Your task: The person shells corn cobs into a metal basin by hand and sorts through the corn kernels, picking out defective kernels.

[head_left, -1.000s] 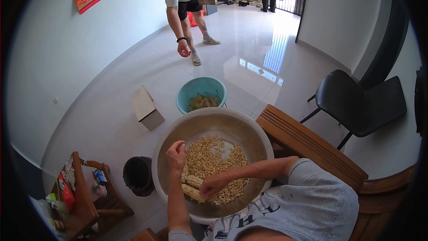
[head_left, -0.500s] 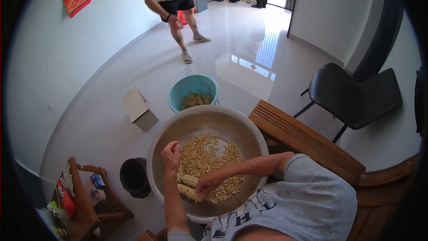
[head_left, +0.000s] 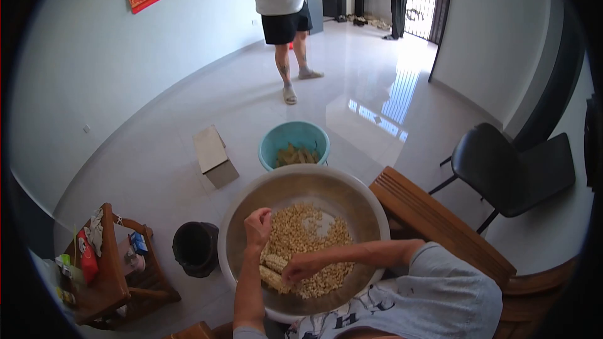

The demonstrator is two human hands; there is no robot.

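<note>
A wide metal basin (head_left: 367,213) holds a spread of loose corn kernels (head_left: 333,232). On the left side of the kernels lie an upper corn cob (head_left: 274,260) and a lower corn cob (head_left: 271,277), side by side. My left hand (head_left: 258,227) is raised over the basin's left part, its fingers curled closed; whatever they hold is hidden. Low in the basin, my right hand (head_left: 301,268) has its fingers bent down against the right ends of the cobs. Its fingertips are partly hidden, so a grip on a cob cannot be confirmed.
A turquoise tub (head_left: 294,130) with husk-like pieces stands beyond the basin. Left are a cardboard box (head_left: 213,150), a black bin (head_left: 195,248) and a wooden cart (head_left: 113,270). A wooden bench (head_left: 440,223) and black chair (head_left: 490,157) stand right. A person (head_left: 276,0) holds a box; another (head_left: 398,0) stands behind.
The view has tilted upward, so things sit lower. The person in white has brought a lowered hand up to the box they hold. My hands stay in nearly the same places over the basin.
</note>
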